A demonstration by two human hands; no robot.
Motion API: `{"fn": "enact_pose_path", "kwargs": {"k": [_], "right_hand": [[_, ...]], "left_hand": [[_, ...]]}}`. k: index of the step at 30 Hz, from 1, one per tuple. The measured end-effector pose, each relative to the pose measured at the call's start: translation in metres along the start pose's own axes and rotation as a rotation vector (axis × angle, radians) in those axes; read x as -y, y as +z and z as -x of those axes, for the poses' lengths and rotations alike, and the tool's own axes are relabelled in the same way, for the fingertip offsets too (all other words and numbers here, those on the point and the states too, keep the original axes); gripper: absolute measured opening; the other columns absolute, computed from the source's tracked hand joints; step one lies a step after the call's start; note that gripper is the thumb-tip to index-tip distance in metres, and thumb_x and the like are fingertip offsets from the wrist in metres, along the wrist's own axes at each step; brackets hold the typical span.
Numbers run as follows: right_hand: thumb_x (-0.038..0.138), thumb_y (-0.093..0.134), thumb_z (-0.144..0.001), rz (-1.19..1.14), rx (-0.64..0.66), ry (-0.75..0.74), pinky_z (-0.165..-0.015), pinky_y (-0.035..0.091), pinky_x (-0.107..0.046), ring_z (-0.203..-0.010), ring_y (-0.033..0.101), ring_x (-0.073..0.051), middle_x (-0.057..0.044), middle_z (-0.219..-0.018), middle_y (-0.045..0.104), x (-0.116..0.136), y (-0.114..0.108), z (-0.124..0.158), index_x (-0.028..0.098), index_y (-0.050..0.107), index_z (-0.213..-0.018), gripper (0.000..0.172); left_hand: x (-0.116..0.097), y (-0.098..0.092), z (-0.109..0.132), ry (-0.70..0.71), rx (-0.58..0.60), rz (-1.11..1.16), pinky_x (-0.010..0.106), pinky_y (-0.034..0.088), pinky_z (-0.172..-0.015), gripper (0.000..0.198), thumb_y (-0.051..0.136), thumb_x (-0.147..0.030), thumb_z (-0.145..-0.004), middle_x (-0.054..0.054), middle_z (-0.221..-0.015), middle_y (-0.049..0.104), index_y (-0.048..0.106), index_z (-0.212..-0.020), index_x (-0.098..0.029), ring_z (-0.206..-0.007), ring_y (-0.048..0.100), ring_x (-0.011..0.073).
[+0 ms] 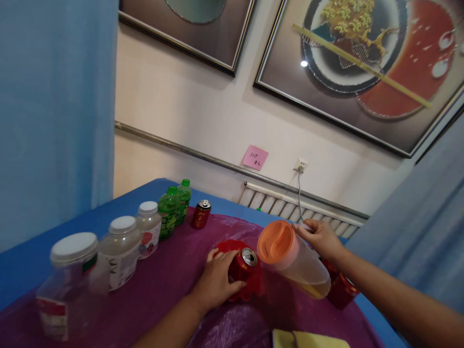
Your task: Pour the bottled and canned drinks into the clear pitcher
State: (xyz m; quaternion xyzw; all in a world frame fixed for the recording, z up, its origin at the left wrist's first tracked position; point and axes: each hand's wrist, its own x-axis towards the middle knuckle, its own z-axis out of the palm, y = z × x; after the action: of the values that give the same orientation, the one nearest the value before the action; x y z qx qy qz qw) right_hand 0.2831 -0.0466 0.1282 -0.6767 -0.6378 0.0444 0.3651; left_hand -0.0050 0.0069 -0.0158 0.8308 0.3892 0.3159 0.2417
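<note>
My left hand (215,280) is wrapped round a red can (243,265) with an opened top, held slightly tilted over a red scalloped dish (253,285). To the right, my right hand (319,237) grips a clear pitcher (304,268) near its top, at a handle mostly hidden from view. The pitcher leans left, its orange lid (277,241) near the can but apart from it. Some yellowish liquid lies inside its lower part. No stream of liquid shows between lid and can.
Clear jars with white lids (123,251), green bottles (168,212) and a red can (201,214) line the left side of the purple-covered table (155,309). More red cans (342,290) stand behind the pitcher. A yellow item (311,340) lies at the front edge.
</note>
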Motion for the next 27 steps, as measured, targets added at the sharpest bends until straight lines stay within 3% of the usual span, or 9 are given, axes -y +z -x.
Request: {"fn": "enact_pose_path", "kwargs": {"k": [27], "right_hand": [[0.064,0.059,-0.08,0.013,0.025,0.03,-0.046,0.021,-0.025,-0.051,0.028,-0.01,0.006,-0.054,0.027,0.0012,-0.0009,0.0032,0.024,0.034,-0.056,0.053]], "left_hand": [[0.0056,0.0043,0.0012,0.015,-0.002,-0.003,0.057,0.018,-0.119,0.077,0.087,-0.035,-0.062,0.009,-0.135,0.067,0.056,-0.132,-0.024,-0.126,0.058,0.0343]]}}
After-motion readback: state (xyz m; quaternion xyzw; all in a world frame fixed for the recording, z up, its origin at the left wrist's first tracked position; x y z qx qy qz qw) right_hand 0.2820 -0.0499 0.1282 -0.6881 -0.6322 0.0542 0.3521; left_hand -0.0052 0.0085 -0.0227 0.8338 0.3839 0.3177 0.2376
